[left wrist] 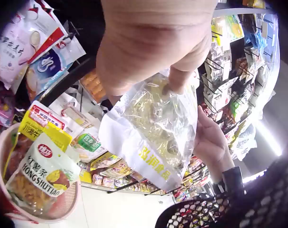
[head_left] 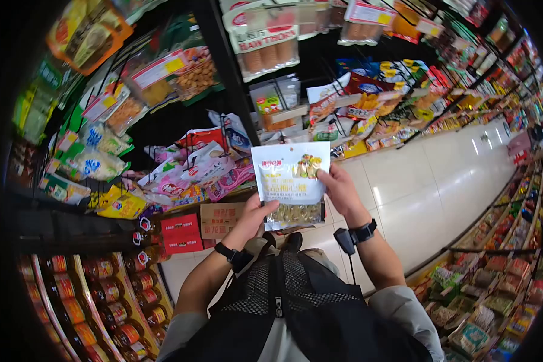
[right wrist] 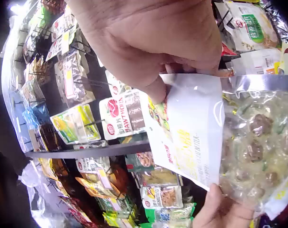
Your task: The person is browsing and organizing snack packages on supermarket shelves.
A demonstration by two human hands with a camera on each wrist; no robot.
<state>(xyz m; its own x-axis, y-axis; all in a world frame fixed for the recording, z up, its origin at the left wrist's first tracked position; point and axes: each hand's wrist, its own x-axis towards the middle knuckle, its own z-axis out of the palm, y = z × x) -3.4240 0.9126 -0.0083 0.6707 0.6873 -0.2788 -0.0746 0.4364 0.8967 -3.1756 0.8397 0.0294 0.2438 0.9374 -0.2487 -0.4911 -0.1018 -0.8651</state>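
A white snack pouch [head_left: 292,175] with yellow lettering and a clear window at its bottom is held upright in front of the body. My left hand [head_left: 254,218] pinches its lower left edge, the thumb lying on the front. On the right edge, near the upper corner, my right hand [head_left: 342,192] grips it with the thumb in front. Through the clear window [right wrist: 258,142] in the right wrist view, wrapped pieces with dark centres show. The left wrist view shows the clear part of the pouch [left wrist: 156,123] under my left hand [left wrist: 153,47].
Racks of hanging snack bags [head_left: 211,157] stand ahead and to the left, with a hawthorn pack [head_left: 265,42] above. Jars [head_left: 105,289] fill shelves at lower left, beside cartons [head_left: 220,218]. A pink basket [left wrist: 70,199] holds snack bags. The tiled floor [head_left: 416,181] runs right to more shelves [head_left: 489,289].
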